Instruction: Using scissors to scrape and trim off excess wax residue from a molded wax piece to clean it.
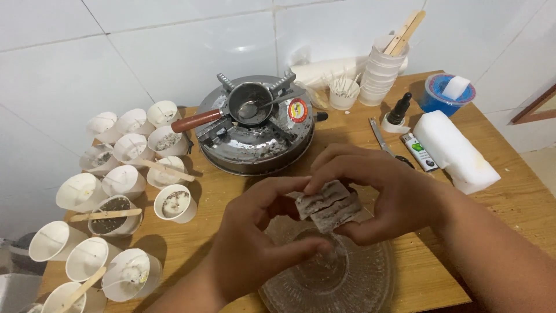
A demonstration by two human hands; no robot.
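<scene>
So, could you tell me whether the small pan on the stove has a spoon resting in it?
Yes, a metal spoon lies in the small pan with the reddish handle, sitting on the round stove.

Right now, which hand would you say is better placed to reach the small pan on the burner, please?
Probably the right hand: it sits closer to the burner and pan, though both hands grip the grey slab; the left hand is lower.

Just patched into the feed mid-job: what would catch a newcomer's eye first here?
Both hands, left hand and right hand, pinch a grey ridged slab above a clear glass dish at centre front. Behind sits a metal stove bearing a small pan. White paper cups crowd the table's left side.
</scene>
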